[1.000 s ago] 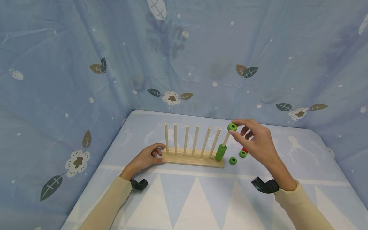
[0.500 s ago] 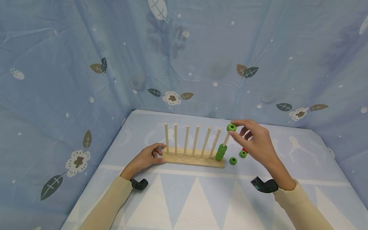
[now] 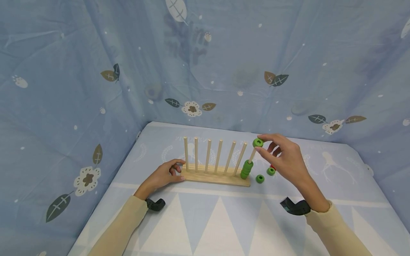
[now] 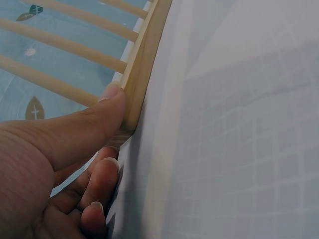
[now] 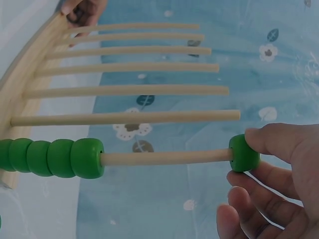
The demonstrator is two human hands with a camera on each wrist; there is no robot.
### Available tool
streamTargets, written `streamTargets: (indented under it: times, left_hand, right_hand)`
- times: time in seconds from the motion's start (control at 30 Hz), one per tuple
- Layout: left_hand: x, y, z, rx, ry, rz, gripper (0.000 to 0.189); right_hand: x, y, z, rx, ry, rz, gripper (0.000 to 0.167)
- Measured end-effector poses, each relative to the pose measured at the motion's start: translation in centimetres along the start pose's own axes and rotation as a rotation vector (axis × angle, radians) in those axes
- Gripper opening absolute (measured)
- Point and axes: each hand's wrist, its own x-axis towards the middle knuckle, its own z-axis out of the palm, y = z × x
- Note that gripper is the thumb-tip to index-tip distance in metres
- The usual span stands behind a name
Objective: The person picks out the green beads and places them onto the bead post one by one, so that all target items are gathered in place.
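Note:
A wooden peg rack with a row of upright pegs stands on the table. My left hand grips its left end; in the left wrist view the thumb lies on the base's corner and the other fingers are curled below. With thumb and forefinger my right hand pinches a green bead at the tip of the rightmost peg. The peg's end meets the bead's hole; how far it goes in is hidden. Several green beads are stacked at the bottom of that same peg.
Two loose green beads, a nearer bead and a farther bead, lie right of the rack. A red piece is partly hidden behind the right hand. Patterned blue cloth hangs behind the table.
My right hand has shifted very slightly left and down with the green bead at the peg's tip. The left hand and the rack look the same.

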Motion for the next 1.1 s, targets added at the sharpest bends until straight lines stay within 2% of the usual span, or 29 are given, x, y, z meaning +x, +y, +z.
streamTargets:
  times: [0.4, 0.7, 1.1]
  left_hand:
    - [0.2, -0.1, 0.1, 0.024, 0.001, 0.006, 0.061]
    - [0.2, 0.2, 0.1, 0.019, 0.002, -0.014, 0.061]
    - [0.1, -0.1, 0.0, 0.020, 0.001, 0.009, 0.062]
  right_hand:
    - [-0.6, 0.9, -0.2, -0.017, -0.001, 0.024, 0.033]
    - [-1.5, 2.0, -0.2, -0.036, -0.016, 0.078, 0.033]
    - [-2.8, 3.9, 0.0, -0.065, -0.027, 0.156, 0.032]
